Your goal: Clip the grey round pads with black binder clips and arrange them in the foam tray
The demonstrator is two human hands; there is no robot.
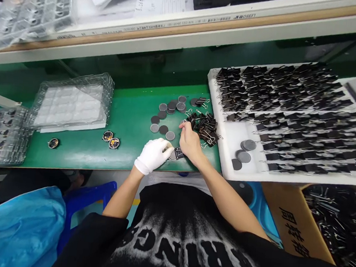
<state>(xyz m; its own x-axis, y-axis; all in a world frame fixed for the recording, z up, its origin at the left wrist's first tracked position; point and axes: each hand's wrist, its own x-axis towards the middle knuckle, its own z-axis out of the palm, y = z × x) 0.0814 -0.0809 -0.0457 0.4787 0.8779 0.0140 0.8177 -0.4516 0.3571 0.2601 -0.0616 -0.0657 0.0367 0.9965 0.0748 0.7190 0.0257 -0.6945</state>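
Note:
My left hand [154, 155], in a white glove, grips the edge of a round grey-faced piece [173, 154] near the table's front edge. A black binder clip [179, 152] sits on the right side of that piece. My bare right hand [189, 139] is just above, its thumb and fingertips pinched together at the left edge of a pile of black binder clips [208, 130]. What lies between those fingertips, if anything, is too small to make out. Beyond both hands, several grey and black discs [163, 129] lie scattered on the green table [129, 117].
At right stands a white foam tray [222, 154] with rows of clipped pieces and loose discs [243, 156]. Watch-like round parts [114, 143] lie left, near clear plastic trays [71, 103]. A shelf edge [187, 30] crosses above. A box of binder clips [338, 222] stands lower right.

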